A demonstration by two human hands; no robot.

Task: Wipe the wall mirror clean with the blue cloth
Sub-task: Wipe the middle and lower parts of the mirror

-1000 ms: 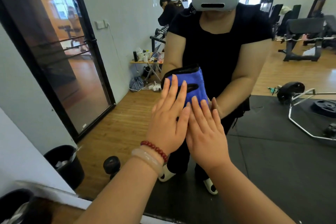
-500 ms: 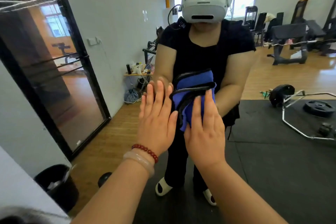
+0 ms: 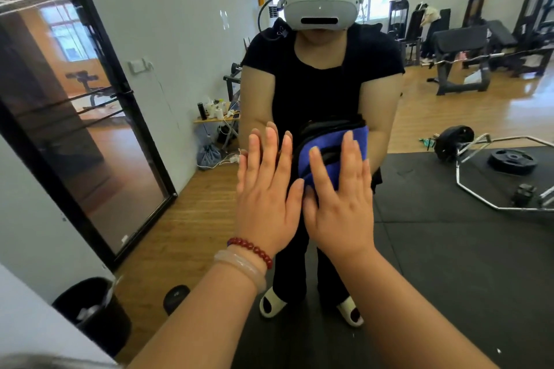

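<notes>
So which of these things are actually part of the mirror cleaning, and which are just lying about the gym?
In the job:
- large wall mirror
- blue cloth with black trim, pressed flat under the right hand
- left hand, flat on the glass beside it

Just lying about (reflected):
- black waste bin
- chrome hex bar
- black weight plate
- small wooden table of bottles

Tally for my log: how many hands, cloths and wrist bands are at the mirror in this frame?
Bare hands: 2 (left hand, right hand)
Blue cloth with black trim: 1
Wrist bands: 2 (red bead bracelet, pale translucent bangle)
Total: 5
</notes>
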